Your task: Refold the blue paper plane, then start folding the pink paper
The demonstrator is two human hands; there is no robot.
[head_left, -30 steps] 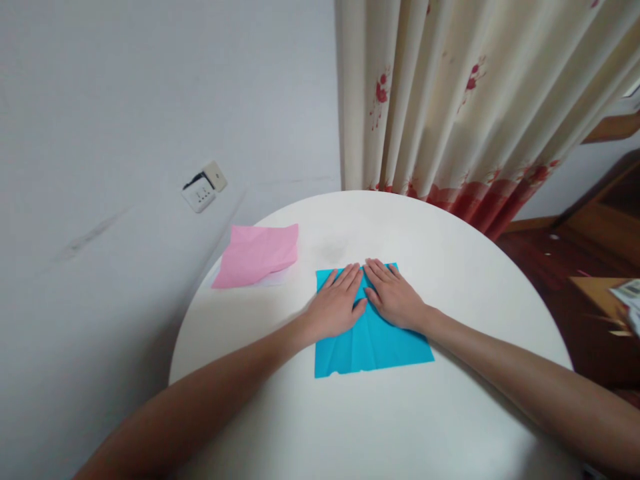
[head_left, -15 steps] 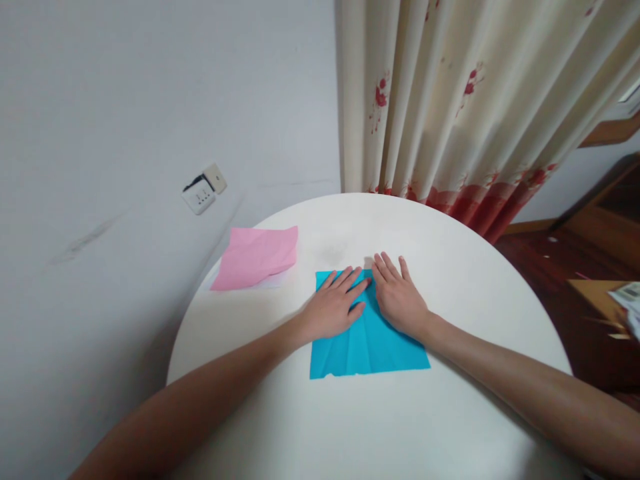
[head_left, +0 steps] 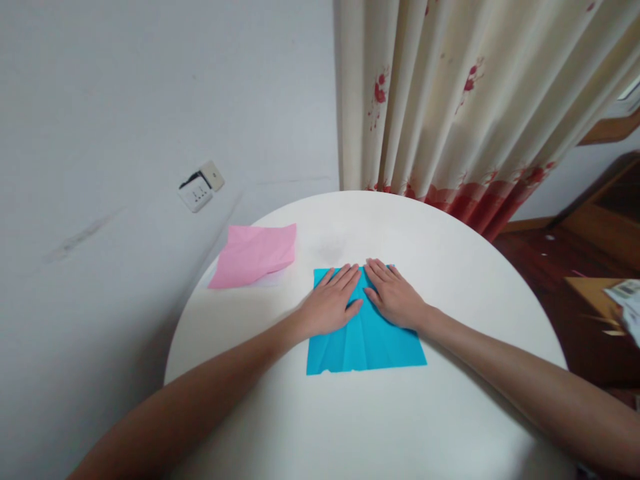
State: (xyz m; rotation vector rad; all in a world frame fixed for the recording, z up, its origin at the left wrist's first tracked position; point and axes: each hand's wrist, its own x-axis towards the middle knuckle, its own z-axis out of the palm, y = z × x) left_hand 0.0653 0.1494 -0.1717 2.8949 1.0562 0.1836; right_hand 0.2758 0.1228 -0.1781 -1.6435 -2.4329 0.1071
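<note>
A blue sheet of paper (head_left: 367, 350) lies on the white round table (head_left: 310, 427), with crease lines running across it and small nicks along its near edge. My left hand (head_left: 334, 303) rests flat on the paper's left part, fingers stretched toward the far edge. On the right part lies my right hand (head_left: 395, 293), palm down and fingers extended, its fingertips at the far edge. Both hands cover some of the sheet, and neither grips anything.
Pink paper (head_left: 257, 253) lies over a white sheet at the table's left edge. A wall socket (head_left: 196, 193) is on the wall at left. Behind the table hangs a cream curtain (head_left: 415, 100) with red flowers. A wooden surface with papers (head_left: 625, 297) stands at right.
My right hand has shifted slightly left, and its thumb now shows, spread out on the blue paper. My left hand stays nearly in place. The whole view has moved a little.
</note>
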